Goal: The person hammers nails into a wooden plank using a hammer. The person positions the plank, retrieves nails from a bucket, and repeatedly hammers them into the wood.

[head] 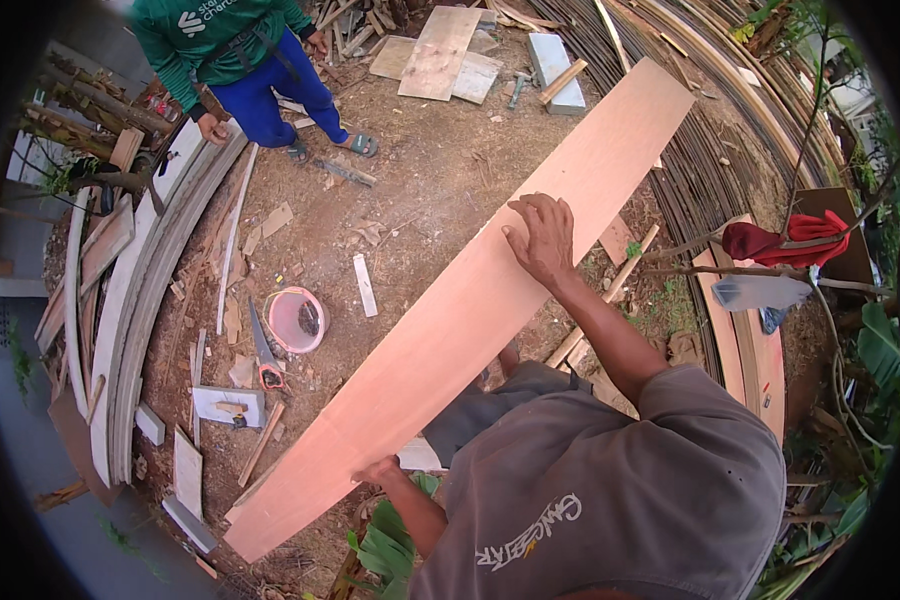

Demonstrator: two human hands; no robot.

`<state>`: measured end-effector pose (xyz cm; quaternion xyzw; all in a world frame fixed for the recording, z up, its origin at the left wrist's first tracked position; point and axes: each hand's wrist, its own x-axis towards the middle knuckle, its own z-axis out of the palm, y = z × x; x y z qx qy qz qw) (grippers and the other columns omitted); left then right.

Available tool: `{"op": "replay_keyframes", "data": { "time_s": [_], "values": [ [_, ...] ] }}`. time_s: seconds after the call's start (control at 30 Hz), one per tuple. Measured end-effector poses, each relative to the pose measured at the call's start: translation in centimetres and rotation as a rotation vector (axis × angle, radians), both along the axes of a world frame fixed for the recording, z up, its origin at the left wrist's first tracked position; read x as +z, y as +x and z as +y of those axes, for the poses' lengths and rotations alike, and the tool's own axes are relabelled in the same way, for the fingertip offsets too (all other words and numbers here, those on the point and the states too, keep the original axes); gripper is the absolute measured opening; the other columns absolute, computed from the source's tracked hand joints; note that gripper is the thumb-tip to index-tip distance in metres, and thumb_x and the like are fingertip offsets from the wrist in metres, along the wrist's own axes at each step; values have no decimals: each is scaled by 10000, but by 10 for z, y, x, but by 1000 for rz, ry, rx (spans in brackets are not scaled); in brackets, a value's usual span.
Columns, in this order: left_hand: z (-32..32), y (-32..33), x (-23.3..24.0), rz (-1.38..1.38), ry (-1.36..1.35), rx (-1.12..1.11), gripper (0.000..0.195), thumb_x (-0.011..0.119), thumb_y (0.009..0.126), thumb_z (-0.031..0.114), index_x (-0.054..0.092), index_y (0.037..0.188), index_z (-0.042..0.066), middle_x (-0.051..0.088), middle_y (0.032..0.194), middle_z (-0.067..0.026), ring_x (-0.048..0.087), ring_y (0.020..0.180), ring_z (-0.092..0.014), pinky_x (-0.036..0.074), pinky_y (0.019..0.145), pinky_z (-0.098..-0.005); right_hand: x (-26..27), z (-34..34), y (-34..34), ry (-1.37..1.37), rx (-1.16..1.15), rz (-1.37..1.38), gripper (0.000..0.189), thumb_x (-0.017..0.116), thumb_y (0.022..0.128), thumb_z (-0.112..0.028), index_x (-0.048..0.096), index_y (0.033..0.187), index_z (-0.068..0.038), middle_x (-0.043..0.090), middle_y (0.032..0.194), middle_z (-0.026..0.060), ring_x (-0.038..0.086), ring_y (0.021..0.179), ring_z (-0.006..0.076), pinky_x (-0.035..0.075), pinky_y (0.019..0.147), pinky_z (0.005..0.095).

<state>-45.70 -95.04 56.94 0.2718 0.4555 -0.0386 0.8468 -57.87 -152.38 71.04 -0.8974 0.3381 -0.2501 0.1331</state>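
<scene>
A long, narrow plywood board (420, 330) runs diagonally before me from lower left to upper right. My left hand (379, 471) grips its near edge towards the lower end, with the fingers partly hidden. Farther up, my right hand (544, 240) rests palm down on the board's upper face, fingers spread near the far edge. Under the lower left end, the edge of another strip (234, 511) shows. Beyond the board, a handsaw (261, 337) lies on the ground beside a pink bucket (298, 320) holding small dark pieces.
A person in a green top (217, 45) stands at upper left, one hand near stacked curved-looking boards (165, 202). A hammer (518, 90) lies near a pale block (555, 67). Long rods (697, 195) cover the right ground; red cloth (817, 238) hangs on a branch. Wood scraps surround me.
</scene>
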Motion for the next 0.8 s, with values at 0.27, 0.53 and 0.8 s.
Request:
{"op": "replay_keyframes", "data": {
  "time_s": [0.27, 0.53, 0.8],
  "values": [
    [-8, 25, -55, 243, 296, 80, 1030, 203, 863, 872, 284, 1587, 144, 331, 1633, -91, 318, 1477, -339, 277, 1182, -582, -127, -10, -83, 1555, -753, -535, 976, 741, 921, -364, 77, 1593, -120, 389, 1533, 268, 473, 1362, 439, 424, 1080, 620],
    [-15, 60, -218, 331, 361, 245, 931, 337, 894, 810, 399, 1546, 149, 394, 1611, -45, 353, 1464, -247, 261, 1203, -485, -334, 0, -36, 1634, -724, -549, 398, 563, 1044, -318, 513, 1354, -73, 681, 1204, 130, 703, 1054, 295, 613, 862, 499],
    [-13, 50, -393, 159, 168, -37, 1092, 284, 828, 912, 312, 1573, 115, 351, 1615, -108, 356, 1445, -372, 305, 1181, -587, -520, 22, -43, 1610, -719, -540, 404, 516, 1069, -342, 507, 1350, -52, 650, 1282, 133, 681, 1115, 290, 583, 952, 488]
  ]
}}
